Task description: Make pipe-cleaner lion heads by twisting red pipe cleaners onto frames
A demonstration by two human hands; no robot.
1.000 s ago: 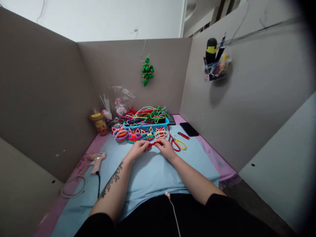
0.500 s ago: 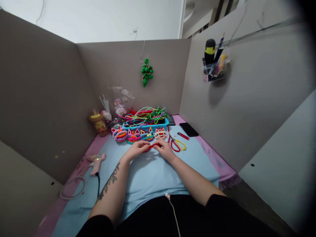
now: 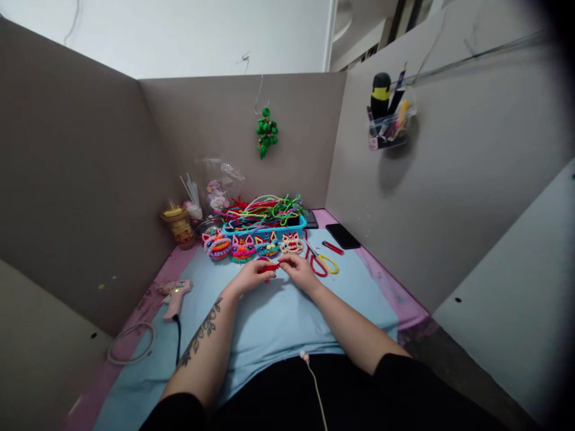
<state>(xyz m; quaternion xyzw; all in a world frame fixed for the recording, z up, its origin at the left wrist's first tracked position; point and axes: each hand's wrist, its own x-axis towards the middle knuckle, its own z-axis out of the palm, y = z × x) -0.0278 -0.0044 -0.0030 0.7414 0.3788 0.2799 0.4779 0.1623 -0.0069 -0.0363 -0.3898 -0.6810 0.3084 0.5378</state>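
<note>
My left hand [image 3: 252,275] is closed around a small red fuzzy piece [image 3: 268,267] that looks like bent pipe cleaner, with a bit of yellow at its top. The fingertips of my right hand [image 3: 298,272] pinch the piece's right end. Fingers hide much of its shape. Just beyond my hands stand several colourful animal-head figures of pipe cleaner, among them a pink one [image 3: 243,248], a blue one [image 3: 268,244] and a cream one [image 3: 291,243]. Red-and-yellow-handled scissors [image 3: 321,263] lie to the right of my right hand.
A blue basket [image 3: 265,231] of pipe cleaners stands behind the figures. On the right lie a red cutter [image 3: 333,247] and a black phone [image 3: 343,236]. A pink glue gun [image 3: 178,299] with a cord lies left, a yellow-lidded cup [image 3: 179,226] behind it. Partitions enclose the table.
My left hand has turned and lowered slightly, so more of the red piece shows between my hands. My right hand keeps nearly the same place.
</note>
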